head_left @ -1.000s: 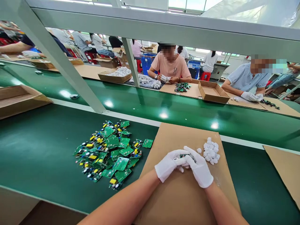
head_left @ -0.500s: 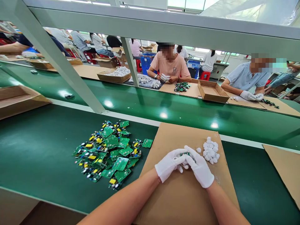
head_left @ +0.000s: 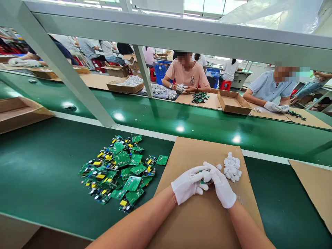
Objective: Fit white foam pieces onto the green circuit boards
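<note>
A circuit board [head_left: 202,181] is held just right of centre in the lower half of the frame, largely hidden between the gloved left hand [head_left: 187,184] and right hand [head_left: 221,184]. The left fingers are curled around it and the right fingers are bent closely over it, neither grip being opened wide. Both hands are probably used so that a small part is steadied. Boards [head_left: 123,159] are heaped left of centre and white pieces [head_left: 232,167] are piled at right, presumably so that the two are not mixed. Brown cardboard [head_left: 193,223] is laid on the dark green bench [head_left: 46,166]. Across the upper frame, co-workers [head_left: 190,74] are seated beyond a glossy green belt [head_left: 158,116].
</note>
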Motion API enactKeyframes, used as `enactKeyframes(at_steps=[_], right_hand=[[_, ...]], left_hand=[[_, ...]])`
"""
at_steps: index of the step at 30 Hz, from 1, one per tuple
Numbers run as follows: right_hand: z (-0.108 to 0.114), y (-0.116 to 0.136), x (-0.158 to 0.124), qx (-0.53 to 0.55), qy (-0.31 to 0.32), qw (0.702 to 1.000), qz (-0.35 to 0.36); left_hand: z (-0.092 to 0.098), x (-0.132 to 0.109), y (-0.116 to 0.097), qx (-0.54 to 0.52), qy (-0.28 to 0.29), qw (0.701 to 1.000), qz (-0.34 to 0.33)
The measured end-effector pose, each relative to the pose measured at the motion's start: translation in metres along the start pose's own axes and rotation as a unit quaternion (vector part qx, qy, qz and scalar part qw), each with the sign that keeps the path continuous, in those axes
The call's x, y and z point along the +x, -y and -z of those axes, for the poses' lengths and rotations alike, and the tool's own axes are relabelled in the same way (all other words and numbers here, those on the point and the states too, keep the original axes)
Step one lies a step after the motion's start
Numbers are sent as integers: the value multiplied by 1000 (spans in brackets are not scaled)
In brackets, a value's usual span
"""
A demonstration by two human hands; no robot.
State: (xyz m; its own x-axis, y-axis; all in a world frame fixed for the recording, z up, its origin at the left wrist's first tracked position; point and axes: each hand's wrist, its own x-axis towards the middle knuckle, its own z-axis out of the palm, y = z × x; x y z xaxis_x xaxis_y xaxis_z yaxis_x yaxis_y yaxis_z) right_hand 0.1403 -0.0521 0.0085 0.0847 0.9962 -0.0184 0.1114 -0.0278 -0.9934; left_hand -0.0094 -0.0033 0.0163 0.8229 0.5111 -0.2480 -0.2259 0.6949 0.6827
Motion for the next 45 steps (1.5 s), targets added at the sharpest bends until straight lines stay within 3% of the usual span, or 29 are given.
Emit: enactKeyframes(at_steps=[4, 11, 17, 21, 28, 34, 38, 42, 45], right_hand=[[-3, 2, -2, 4, 22, 999, -23], [-11, -1, -2, -29, 2, 999, -29], [-3, 1, 0, 60, 29, 997, -37], [-2, 4, 4, 27, 38, 998, -30], [-10, 4, 5, -34, 17, 999, -10], [-6, 4, 4, 2, 5, 1000, -9], [-5, 3, 3, 19, 26, 999, 14], [-9, 3, 1, -29, -9, 999, -24], [-8, 3, 0, -34, 0, 999, -28]], left_hand=[[5, 2, 10, -56, -19, 998, 4], [5, 6, 14, -59, -38, 998, -7], [3, 2, 4, -1, -39, 999, -9], [-2, 0, -3, -5, -11, 1000, -11], [-1, 7, 3, 149, -87, 982, -79], [-9, 0, -5, 57, -46, 997, -38], [-13, -4, -10, 99, -35, 994, -41], [-8, -2, -6, 128, 11, 989, -78], [-3, 1, 1, 136, -13, 986, -100]])
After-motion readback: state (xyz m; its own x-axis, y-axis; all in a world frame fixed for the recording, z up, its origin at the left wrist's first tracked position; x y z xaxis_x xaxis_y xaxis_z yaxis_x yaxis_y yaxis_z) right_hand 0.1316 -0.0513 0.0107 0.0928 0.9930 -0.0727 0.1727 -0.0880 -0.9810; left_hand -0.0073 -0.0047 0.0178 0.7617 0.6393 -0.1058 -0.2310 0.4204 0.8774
